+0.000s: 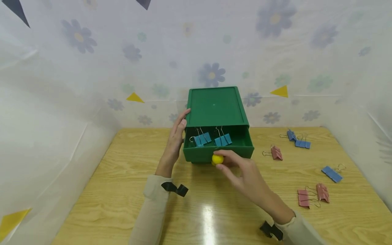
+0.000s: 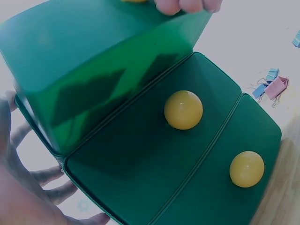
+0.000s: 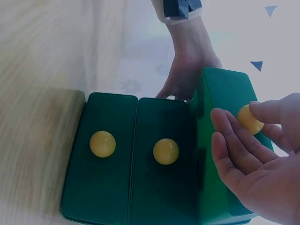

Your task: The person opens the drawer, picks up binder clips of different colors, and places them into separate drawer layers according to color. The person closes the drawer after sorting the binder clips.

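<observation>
A green drawer box stands at the back of the table, its top drawer pulled out. Blue binder clips lie inside that drawer. My right hand pinches the round yellow knob on the drawer's front between thumb and fingers. Along the box's left side rests my left hand, its fingers extended and spread against the wall, as the left wrist view shows. In the right wrist view, two lower drawers are closed, each with a yellow knob of its own.
To the right of the box, blue binder clips and red binder clips lie scattered on the wooden table. A flowered white sheet hangs behind and at both sides.
</observation>
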A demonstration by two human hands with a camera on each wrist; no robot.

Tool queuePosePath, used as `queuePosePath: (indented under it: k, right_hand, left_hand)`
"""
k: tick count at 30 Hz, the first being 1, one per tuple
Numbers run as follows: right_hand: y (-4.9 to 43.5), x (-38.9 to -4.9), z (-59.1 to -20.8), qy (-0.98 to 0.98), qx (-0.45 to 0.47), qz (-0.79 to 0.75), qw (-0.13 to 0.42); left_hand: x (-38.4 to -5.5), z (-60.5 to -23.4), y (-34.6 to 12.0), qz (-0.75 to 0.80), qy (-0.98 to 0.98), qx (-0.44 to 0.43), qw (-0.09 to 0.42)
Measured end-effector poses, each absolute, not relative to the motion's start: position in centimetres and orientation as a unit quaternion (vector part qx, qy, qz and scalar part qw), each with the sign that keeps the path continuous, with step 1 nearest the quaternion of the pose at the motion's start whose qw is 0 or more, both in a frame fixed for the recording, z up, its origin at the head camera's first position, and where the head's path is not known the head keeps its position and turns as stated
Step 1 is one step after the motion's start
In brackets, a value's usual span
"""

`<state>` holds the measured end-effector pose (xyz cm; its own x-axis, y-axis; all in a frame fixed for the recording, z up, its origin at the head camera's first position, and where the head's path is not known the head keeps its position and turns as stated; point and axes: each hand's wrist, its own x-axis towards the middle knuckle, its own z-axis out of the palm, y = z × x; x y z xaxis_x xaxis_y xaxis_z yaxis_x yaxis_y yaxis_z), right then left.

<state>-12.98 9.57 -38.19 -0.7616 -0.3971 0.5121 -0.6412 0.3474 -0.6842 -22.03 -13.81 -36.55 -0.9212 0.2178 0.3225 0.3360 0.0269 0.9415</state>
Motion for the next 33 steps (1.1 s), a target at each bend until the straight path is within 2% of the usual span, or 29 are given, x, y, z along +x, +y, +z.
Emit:
queuePosePath:
  k: [8, 20, 33]
  right_hand:
    - [9.6, -14.8, -37.8, -0.808, 0.321, 0.479, 0.125]
    - [9.4, -18.0, -37.7, -0.811, 0.315, 0.477, 0.126]
    - [9.5, -19.8, -37.8, -0.801, 0.327, 0.484, 0.131]
  left_hand:
    - [-22.2, -36.6, -13.8, -0.666, -0.718, -0.197, 0.042]
    - [-24.0, -38.6, -14.2, -0.67, -0.718, -0.184, 0.05]
    - [-23.4, -37.8, -14.1, -0.677, -0.709, -0.191, 0.046]
